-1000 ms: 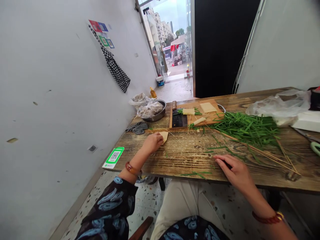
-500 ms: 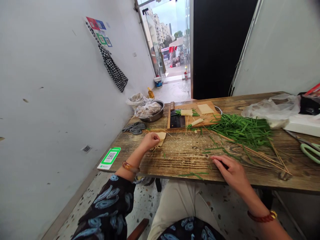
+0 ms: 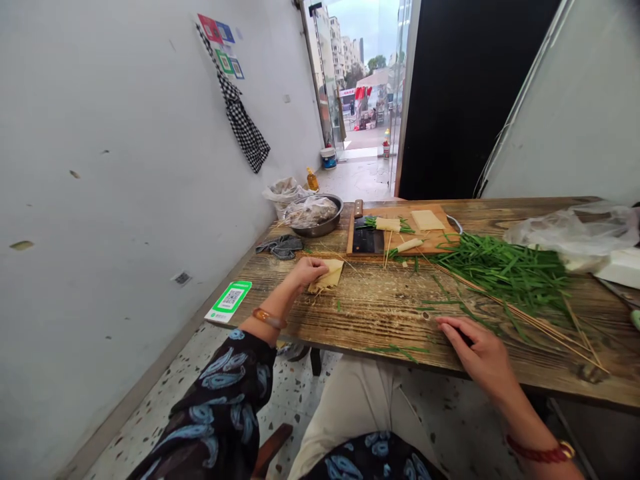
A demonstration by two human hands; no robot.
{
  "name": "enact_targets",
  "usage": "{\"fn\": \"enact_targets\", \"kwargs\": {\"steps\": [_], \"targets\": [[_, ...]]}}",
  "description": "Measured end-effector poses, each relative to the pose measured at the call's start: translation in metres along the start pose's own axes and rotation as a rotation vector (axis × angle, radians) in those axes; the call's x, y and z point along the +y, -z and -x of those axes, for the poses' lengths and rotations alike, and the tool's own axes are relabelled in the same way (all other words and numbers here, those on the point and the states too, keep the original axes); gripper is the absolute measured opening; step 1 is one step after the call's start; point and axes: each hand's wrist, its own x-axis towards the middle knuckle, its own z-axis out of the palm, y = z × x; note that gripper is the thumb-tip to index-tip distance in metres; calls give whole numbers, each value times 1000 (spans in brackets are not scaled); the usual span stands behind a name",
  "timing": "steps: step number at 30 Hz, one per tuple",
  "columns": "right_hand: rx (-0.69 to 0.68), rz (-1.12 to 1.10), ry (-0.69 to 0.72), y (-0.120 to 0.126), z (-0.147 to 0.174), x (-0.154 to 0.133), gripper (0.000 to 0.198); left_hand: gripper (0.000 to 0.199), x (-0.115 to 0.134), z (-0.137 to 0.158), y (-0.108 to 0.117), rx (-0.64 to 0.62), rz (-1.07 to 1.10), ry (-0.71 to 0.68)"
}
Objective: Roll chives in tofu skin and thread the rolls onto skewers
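Note:
My left hand [image 3: 307,272] pinches the upper edge of a small pale yellow sheet [image 3: 332,276], which looks like tofu skin and lies near the table's left side. Its lower edge is ragged. Over the front of the table, my right hand [image 3: 475,341] has its fingers curled and the thumb close to them; nothing shows in them. Beyond the hands, a wooden board [image 3: 440,246] bears a cleaver [image 3: 368,239], another pale sheet [image 3: 427,220] and a roll wrapped around green chives [image 3: 388,225]. A second roll [image 3: 409,246] lies at the board's front edge.
A heap of cut chives [image 3: 515,267] lies on the right, with thin wooden skewers [image 3: 530,320] in front. At the back left stand a metal bowl [image 3: 327,230] holding a plastic bag and a grey cloth [image 3: 283,246]. A QR-code card [image 3: 230,300] sits at the left corner.
The view has swung a little left, so things appear further right. More of the pale sheet shows beside my left hand. My right hand stays in nearly the same pose.

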Motion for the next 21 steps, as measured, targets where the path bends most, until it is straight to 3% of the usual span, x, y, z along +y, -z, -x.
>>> {"fn": "enact_targets", "kwargs": {"steps": [5,9,12,13,15,18,21], "targets": [[10,31,12,1,-2,-2,28,26,2,-5,6,205,80,-84],[13,33,22,1,-2,-3,29,25,17,-11,15,369,114,-152],[11,32,23,0,-2,-3,29,19,34,1,-4,462,25,-281],[9,31,21,0,-2,-3,28,19,38,10,-18,448,-53,-361],[6,28,16,0,-2,-3,28,20,42,31,-54,305,-240,-483],[-1,12,10,1,-3,-5,28,22,38,66,-108,-53,-532,-645],[0,-11,1,2,-3,-8,28,18,31,88,-133,-206,-648,-731]]}}
